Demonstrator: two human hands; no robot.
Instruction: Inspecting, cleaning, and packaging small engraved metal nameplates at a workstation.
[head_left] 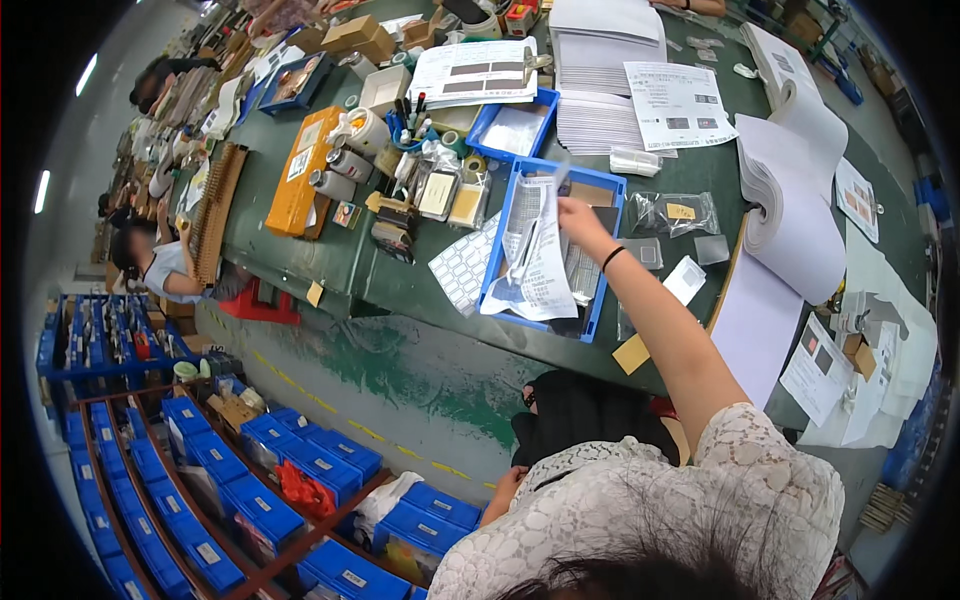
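Observation:
My right hand (584, 225) reaches over a blue tray (604, 312) on the green table, a dark band round its wrist. Its fingers are closed at the right edge of a printed white sheet (541, 262). A blurred clear strip (563, 178), like plastic film, rises by the fingertips; I cannot tell which of them is pinched. The sheet lies slanting across the tray and over its near rim. Under it, brown and dark flat pieces partly show. My left hand (506, 489) is low beside my lap, away from the table; its fingers are mostly hidden.
A smaller blue tray (545, 107) adjoins the far side. Stacked white fanfold paper (606, 50) stands beyond; more paper (795, 190) curls at right. Bottles (350, 165) and an orange box (302, 170) stand left. Blue bins (262, 507) fill the rack at lower left. Another person (165, 268) sits far left.

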